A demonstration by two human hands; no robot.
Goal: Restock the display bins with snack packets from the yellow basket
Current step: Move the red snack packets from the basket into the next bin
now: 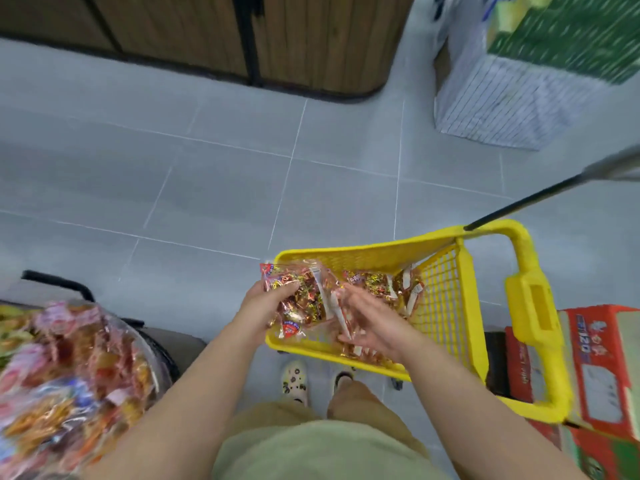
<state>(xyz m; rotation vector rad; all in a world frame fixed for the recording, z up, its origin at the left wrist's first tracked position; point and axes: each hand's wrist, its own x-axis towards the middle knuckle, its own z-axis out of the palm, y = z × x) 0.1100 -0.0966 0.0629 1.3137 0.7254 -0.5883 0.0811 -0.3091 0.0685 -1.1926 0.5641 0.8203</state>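
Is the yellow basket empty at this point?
No, several snack packets lie inside the yellow basket, near its mesh side.

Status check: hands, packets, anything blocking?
Left hand grips a snack packet over the yellow basket. Right hand open above more packets. Display bin at left, nothing blocking.

Left hand (265, 304) grips packets (301, 299) over yellow basket (363, 251).

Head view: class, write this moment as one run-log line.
left hand: holds snack packets | right hand: fingers open over yellow basket | basket: more packets inside | display bin: at left, blurred
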